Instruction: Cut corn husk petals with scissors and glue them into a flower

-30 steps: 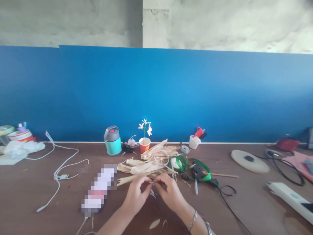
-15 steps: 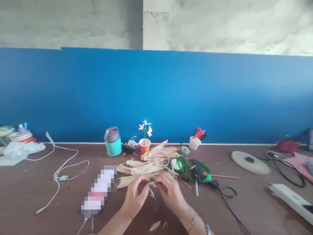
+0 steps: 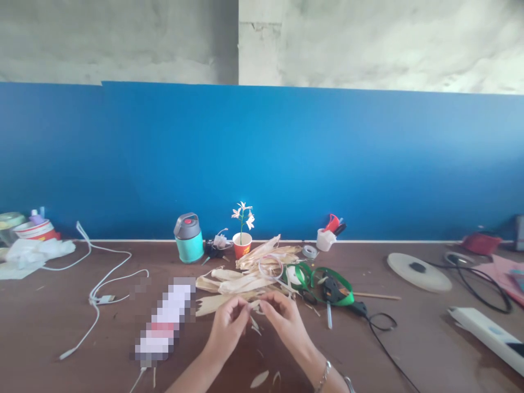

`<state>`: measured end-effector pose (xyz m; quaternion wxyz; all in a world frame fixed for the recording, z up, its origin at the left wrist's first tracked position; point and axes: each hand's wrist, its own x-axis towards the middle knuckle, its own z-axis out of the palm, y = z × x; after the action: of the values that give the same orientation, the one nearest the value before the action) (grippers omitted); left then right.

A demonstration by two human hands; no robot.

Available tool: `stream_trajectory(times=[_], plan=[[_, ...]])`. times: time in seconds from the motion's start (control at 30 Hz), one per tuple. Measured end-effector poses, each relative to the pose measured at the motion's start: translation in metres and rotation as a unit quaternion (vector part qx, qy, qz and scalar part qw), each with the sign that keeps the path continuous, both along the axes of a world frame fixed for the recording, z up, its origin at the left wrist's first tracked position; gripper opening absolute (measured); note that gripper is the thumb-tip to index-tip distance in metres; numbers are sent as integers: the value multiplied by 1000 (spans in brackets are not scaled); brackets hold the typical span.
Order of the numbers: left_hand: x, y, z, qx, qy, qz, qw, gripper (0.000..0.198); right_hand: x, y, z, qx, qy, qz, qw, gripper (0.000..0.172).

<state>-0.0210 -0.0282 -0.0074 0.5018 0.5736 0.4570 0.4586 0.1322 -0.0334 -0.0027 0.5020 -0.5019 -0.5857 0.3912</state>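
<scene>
Your brown table point(image 3: 102, 371) holds a pile of dry corn husks point(image 3: 245, 281) at 12 o'clock from your hands. Your left hand point(image 3: 227, 327) and right hand point(image 3: 284, 322) are curled, fingertips pinched nearly together. A black glue gun point(image 3: 332, 290) lies at 2 o'clock; a red paper cup point(image 3: 242, 250) stands at 12, past the husks. Between your fingertips is a tiny, pale husk bit point(image 3: 254, 304).

Your one camera looks out from your head, facing forward and angled down across the table point(image 3: 352, 349). It sits nearest your left hand point(image 3: 227, 328) and right hand point(image 3: 285, 323), both around six o'clock. The blue partition point(image 3: 262, 153), farther off, spans nine to three o'clock; the grey wall point(image 3: 347, 43) behind it takes up twelve.
</scene>
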Motion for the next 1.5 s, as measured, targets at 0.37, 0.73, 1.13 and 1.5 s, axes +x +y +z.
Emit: stream_trajectory(times=[0.37,0.73,1.13,1.5], plan=[[2,1,-3,-17,-4,-43,999,30,1,1,4,-88,25,40,995,11],[0,-3,6,-180,-217,-144,949,35,0,-1,8,-215,256,150,931,20],[-9,2,9,-198,-348,-148,904,38,5,6,7,-274,437,146,844,24],[-12,-1,0,345,211,8,915,32,5,1,13,-280,312,129,899,20]])
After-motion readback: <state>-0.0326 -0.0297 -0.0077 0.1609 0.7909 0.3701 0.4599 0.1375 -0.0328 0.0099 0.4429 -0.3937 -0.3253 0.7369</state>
